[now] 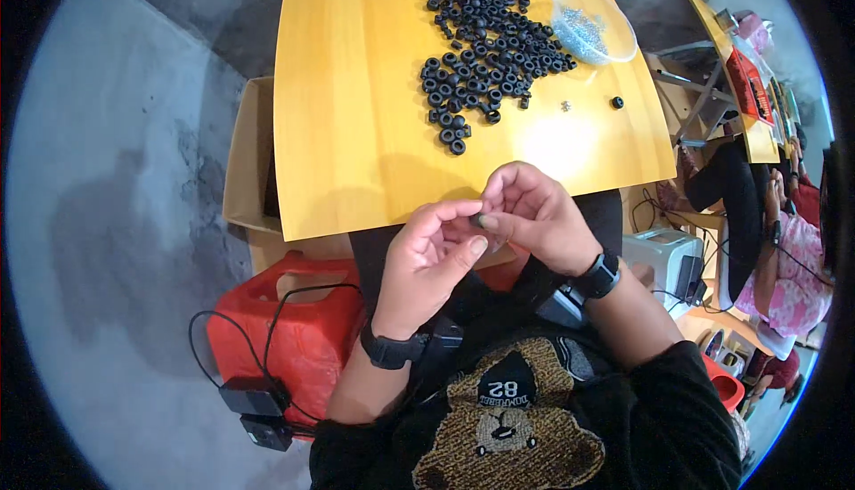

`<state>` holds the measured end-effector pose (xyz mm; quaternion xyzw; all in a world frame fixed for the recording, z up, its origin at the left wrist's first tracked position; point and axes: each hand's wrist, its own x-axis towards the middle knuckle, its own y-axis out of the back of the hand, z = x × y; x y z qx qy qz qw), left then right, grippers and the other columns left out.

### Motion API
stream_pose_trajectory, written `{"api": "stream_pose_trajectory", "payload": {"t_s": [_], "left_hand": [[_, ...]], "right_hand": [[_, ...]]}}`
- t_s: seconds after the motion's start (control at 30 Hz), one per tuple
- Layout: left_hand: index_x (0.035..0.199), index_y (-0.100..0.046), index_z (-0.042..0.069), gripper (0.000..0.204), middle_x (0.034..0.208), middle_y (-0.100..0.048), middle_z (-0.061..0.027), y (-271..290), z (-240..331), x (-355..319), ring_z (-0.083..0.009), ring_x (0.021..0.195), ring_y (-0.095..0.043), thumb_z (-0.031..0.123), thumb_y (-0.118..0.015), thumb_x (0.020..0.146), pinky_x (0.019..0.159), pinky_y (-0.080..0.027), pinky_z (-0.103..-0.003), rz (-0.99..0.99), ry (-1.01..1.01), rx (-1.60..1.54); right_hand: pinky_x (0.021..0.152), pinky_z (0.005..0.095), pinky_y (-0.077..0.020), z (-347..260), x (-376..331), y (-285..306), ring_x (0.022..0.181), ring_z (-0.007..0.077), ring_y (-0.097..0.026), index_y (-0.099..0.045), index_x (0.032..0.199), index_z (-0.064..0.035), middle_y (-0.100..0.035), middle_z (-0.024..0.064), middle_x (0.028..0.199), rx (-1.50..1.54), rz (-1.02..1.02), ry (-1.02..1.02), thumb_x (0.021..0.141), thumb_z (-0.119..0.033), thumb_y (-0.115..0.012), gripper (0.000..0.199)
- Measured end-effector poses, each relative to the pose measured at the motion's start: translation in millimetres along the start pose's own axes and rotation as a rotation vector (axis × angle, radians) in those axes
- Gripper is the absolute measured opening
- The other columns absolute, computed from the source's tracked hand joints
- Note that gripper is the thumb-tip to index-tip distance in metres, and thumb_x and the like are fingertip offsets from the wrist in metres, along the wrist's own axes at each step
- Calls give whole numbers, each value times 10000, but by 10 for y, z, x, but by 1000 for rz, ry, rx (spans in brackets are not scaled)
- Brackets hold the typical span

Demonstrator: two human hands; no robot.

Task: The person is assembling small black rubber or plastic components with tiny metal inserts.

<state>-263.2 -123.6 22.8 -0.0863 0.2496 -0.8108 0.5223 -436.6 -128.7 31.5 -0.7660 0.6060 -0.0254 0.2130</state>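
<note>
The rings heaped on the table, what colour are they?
Black. The rings lie in a loose heap on the yellow wooden table, seen clearly in the head view.

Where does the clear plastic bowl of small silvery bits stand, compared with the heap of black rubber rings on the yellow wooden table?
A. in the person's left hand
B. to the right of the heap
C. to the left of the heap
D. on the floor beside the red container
B: the clear plastic bowl stands on the yellow wooden table, just right of the heap of black rubber rings.
</note>
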Motion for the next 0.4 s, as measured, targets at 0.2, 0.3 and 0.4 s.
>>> {"api": "stream_pose_trajectory", "payload": {"t_s": [0.2,0.3,0.4], "left_hand": [[1132,-545,-7,312,1022,-592,-30,50,-93,6,-78,885,-532,3,-618,829,814,-434,-221,17,38,81],[1119,-561,-5,300,1005,-602,-28,95,-77,-7,-77,869,-538,18,-629,827,807,-437,-218,42,54,90],[1127,-561,1,310,1012,-603,-28,141,-100,-14,-77,861,-543,27,-633,827,807,-440,-217,47,42,80]], "right_hand": [[620,197,-478,61,-24,-11,714,70,-570,-492,1015,-59,-578,9,856,60,13,-78,811,50,-608,259],[606,203,-456,47,8,-37,713,66,-556,-490,1003,-56,-586,7,839,37,-1,-79,828,2,-617,223],[612,202,-457,69,33,-34,719,69,-559,-487,1015,-53,-586,8,839,44,-35,-101,836,-5,-610,223]]}}
